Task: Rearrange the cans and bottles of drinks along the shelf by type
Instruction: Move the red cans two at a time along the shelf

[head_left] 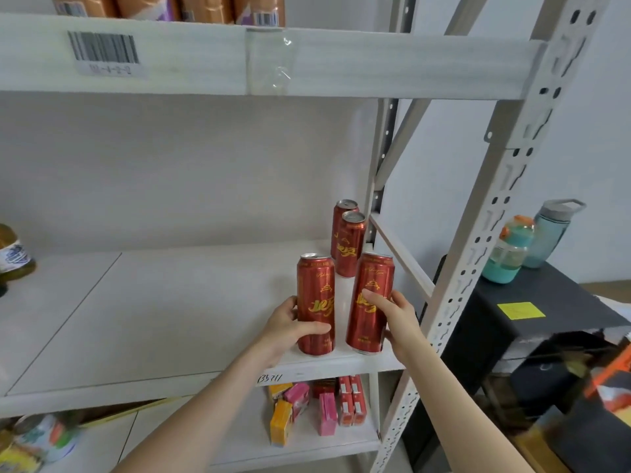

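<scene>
four red cans stand at the right end of the middle shelf. the left hand grips the near-left can, thumb curled across its front low down, fingers round the left side. the right hand grips the near-right can, thumb pressed on the front at mid height, fingers wrapped behind. both cans sit close to the near edge of the shelf, a narrow gap between them. the near-right one leans a little, and whether its base rests on the board i cannot tell.

two far cans stand one behind the other, close to the right rear post, just beyond the held pair. a slanted brace runs along the right side, near the right hand's knuckles.

left of the cans the shelf board lies bare for a long stretch, out to a bottle cut off by the left edge of the view. the shelf above sits well over the can tops. below, small cartons crowd the lower shelf's right end.
</scene>
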### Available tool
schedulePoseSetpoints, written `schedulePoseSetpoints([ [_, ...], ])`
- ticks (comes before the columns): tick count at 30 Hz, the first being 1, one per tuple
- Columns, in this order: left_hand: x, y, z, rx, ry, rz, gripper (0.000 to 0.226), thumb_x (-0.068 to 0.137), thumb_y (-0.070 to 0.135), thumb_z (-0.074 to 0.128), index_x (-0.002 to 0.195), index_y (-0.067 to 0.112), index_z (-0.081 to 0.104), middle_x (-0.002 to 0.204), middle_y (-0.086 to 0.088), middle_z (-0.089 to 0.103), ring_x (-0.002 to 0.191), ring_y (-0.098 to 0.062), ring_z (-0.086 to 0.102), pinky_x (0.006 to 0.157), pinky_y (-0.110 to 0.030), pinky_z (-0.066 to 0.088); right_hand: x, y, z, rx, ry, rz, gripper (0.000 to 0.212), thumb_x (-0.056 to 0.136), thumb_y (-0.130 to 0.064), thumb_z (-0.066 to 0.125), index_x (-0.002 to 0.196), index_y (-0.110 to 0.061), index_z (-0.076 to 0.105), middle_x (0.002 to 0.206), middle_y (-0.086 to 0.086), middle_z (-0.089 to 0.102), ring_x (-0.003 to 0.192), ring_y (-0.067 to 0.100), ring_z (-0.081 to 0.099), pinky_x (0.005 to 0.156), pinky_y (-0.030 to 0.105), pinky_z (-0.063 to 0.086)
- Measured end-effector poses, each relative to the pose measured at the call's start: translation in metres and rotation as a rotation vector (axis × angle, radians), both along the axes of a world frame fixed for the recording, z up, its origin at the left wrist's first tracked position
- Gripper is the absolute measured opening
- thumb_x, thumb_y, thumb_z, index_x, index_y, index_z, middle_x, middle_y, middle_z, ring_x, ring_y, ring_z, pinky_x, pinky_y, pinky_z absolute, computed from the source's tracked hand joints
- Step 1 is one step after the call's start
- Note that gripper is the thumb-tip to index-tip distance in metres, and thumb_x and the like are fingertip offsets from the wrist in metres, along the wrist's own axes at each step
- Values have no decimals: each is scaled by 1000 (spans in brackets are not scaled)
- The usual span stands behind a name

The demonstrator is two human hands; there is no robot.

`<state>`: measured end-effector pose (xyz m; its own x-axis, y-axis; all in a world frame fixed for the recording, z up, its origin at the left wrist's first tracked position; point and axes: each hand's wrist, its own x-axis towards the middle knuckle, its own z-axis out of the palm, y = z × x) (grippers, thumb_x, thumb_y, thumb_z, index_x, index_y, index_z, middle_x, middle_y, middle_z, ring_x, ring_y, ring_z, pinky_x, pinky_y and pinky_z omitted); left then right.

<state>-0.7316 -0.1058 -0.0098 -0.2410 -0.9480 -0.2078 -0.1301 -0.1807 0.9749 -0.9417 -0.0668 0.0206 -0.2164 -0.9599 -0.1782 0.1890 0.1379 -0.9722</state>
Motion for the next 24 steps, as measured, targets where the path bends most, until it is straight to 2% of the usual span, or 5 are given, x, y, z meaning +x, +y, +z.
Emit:
schedulePoseSetpoints([
  [7, -1, -38, -4, -9, 8, 66, 79, 39, 33, 91, 111, 31, 58, 115, -1, 70, 109, -18, 65, 99, -41, 50, -4, -55, -4, -48, 62, 21, 44, 78, -25, 81, 112, -31, 55, 110, -5, 66, 99, 14, 63, 70, 28, 47],
  [13, -3, -56, -13, -35, -6, 118, 70, 55, 16, 91, 115, 27, 57, 114, 0, 69, 107, -18, 64, 96, -42, 52, -5, -86, -14, -98, 97, -3, 55, 77, -21, 82, 122, -26, 52, 109, -8, 64, 97, 9, 61, 69, 22, 46],
  [16, -5, -63, -20, -57, -4, 144, 64, 63, 7, 89, 114, 27, 56, 113, 1, 68, 105, -17, 64, 87, -36, 52, -6, -96, -25, -104, 116, 0, 58, 76, -22, 82, 124, -27, 49, 111, -10, 63, 99, 11, 61, 74, 25, 48],
  [21, -8, -71, -26, -114, -5, 171, 64, 62, 5, 90, 111, 29, 57, 109, 1, 70, 100, -16, 67, 79, -29, 53, -9, -105, -39, -126, 123, 16, 60, 77, -21, 82, 124, -29, 47, 111, -14, 60, 98, 9, 59, 71, 21, 48],
  [24, -11, -75, -29, -140, -1, 177, 69, 52, 13, 92, 110, 30, 58, 109, 2, 71, 98, -16, 68, 79, -29, 53, -14, -113, -44, -150, 120, 34, 61, 75, -21, 84, 124, -29, 49, 115, -11, 62, 102, 11, 61, 72, 22, 49],
])
